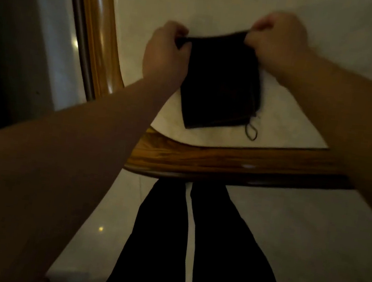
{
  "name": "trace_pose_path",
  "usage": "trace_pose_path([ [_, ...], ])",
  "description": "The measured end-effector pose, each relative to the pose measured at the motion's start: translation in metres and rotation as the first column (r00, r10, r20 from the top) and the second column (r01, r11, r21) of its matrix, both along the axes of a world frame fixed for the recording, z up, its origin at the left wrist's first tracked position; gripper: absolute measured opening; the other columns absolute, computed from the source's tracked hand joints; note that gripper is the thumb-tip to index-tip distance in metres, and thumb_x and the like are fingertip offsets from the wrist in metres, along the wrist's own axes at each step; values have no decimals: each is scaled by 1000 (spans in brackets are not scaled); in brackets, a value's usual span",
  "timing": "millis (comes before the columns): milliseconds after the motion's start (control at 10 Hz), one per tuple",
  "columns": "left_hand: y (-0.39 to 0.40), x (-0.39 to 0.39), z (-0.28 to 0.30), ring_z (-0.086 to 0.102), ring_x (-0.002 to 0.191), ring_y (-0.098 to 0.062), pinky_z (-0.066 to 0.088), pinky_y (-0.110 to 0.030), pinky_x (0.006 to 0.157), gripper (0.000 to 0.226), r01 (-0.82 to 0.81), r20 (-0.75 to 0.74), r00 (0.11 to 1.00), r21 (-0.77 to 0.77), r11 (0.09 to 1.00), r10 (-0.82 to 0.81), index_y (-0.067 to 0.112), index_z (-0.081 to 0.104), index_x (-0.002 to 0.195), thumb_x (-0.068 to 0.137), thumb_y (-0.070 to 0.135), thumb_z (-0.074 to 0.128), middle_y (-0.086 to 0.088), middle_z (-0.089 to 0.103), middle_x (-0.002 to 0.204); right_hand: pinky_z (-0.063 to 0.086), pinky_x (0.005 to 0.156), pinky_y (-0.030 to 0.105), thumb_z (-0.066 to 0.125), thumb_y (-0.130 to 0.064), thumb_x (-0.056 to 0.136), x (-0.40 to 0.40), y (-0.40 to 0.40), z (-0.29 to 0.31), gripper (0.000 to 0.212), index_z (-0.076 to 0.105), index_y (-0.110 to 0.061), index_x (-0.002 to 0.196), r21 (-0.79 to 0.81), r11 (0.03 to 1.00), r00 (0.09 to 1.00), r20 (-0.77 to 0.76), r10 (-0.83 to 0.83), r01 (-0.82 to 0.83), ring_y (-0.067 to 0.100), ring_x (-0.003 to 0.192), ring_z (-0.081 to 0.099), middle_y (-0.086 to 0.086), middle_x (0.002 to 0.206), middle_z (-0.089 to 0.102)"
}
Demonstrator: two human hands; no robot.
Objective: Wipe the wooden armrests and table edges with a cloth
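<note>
Over the pale tabletop [289,121]: left hand [165,55] and right hand [278,41] each pinched shut on a top corner of dark cloth [220,86]; looks soft, light, floppy; bunch it before wiping wooden edge [236,164].

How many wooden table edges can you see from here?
2: the near wooden edge runs across in front of the person, and the left wooden edge runs away along the left side. Other edges lie outside the view.

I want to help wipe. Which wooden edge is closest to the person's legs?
The near wooden edge, running crosswise right above the dark trousers. The other edge runs away along the left side.
</note>
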State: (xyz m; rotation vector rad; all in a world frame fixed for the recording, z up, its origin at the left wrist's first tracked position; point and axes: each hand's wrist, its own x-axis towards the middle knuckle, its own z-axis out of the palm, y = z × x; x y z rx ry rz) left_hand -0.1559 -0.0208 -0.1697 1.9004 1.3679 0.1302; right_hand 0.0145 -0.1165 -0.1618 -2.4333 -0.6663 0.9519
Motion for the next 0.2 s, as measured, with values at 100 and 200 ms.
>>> trace_pose_path([
  [100, -8, -5, -3, 56, 95, -10, 42, -16, 77, 34, 20, 12, 1000, 72, 997, -21, 18, 55, 123, 90, 22, 60, -5, 54, 121, 43, 81, 28, 62, -31, 84, -7, -12, -6, 34, 64, -16, 115, -4, 999, 995, 95, 35, -34, 20, 98, 58, 6, 112, 66],
  [200, -7, -11, 3, 57, 101, -17, 43, -21, 79, 42, 17, -64, 998, 64, 998, -13, 16, 49, 129, 91, 26, 62, -8, 48, 127, 40, 81, 29, 59, -30, 87, -11, -21, -1, 39, 58, -12, 121, -73, 993, 987, 121, 104, -96, 25, 104, 57, 10, 119, 63],
])
